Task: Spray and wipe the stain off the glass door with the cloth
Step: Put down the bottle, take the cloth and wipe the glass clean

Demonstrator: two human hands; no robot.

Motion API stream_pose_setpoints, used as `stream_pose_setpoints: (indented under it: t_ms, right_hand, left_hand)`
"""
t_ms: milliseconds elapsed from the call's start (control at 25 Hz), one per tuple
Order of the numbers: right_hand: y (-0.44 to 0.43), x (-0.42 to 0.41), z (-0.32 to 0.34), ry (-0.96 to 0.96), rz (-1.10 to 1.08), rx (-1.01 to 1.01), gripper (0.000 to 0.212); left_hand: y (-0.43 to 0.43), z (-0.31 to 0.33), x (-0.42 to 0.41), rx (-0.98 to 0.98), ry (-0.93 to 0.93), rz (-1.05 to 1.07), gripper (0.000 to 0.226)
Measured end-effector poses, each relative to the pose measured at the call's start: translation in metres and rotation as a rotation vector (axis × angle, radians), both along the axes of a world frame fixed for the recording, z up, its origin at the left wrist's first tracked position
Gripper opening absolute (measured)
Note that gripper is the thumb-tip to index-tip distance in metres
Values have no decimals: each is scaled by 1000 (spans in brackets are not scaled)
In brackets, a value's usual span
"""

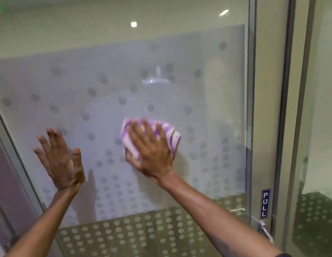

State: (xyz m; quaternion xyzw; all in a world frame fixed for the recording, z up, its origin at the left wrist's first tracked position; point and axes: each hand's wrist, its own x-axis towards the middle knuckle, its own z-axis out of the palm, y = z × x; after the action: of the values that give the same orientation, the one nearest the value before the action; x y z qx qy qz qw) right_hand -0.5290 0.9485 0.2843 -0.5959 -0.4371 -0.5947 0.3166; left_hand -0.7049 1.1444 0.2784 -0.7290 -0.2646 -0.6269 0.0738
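A glass door (pixel 208 101) with a frosted band and a dotted pattern fills the head view. My right hand (pixel 149 152) presses a bunched purple-and-white striped cloth (pixel 171 135) flat against the frosted glass near the middle. My left hand (pixel 60 160) rests open on the glass to the left of the cloth, fingers spread, holding nothing. I cannot make out a stain on the glass. No spray bottle is in view.
A metal door frame (pixel 263 108) runs down the right side, with a blue PULL sign (pixel 265 204) and a metal handle (pixel 264 231) below it. Another glass panel (pixel 321 127) stands further right. A slanted frame edge (pixel 16 154) borders the left.
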Motion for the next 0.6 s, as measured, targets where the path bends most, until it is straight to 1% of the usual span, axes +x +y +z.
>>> stream_pose_setpoints:
  t_ms: [40,80,120,200,280,360,480,560,600]
  right_hand:
    - [-5,1,-28,-85,-25,-122,66]
    - [-16,11,-54,-149,-56,-201,66]
    - [-33,26,-75,-188,-80,-229,67]
    - [-75,65,-99,-187,-150,-188,71]
    - [-119,103,-96,-72,-225,-89,76]
    - [-145,127,-67,89,-238,54,68]
    - [-142,128,11,336,-202,363,64]
    - [-120,111,71,424,-164,516,64]
    - [-105,99,99,425,-158,543,65]
  left_hand:
    - [-1,0,-1,2,4,-11,75]
    - [-1,0,-1,2,7,-17,75]
    - [-2,0,-2,1,7,-20,75]
    - [-5,2,-1,-10,3,-26,74]
    - [-7,2,-1,-18,-10,-25,73]
    - [-9,1,-1,-13,-9,-23,73]
    - [-11,2,0,-26,2,-22,78]
    - [-12,3,1,-33,-9,-13,80]
    - [-11,3,1,-32,-7,-15,80]
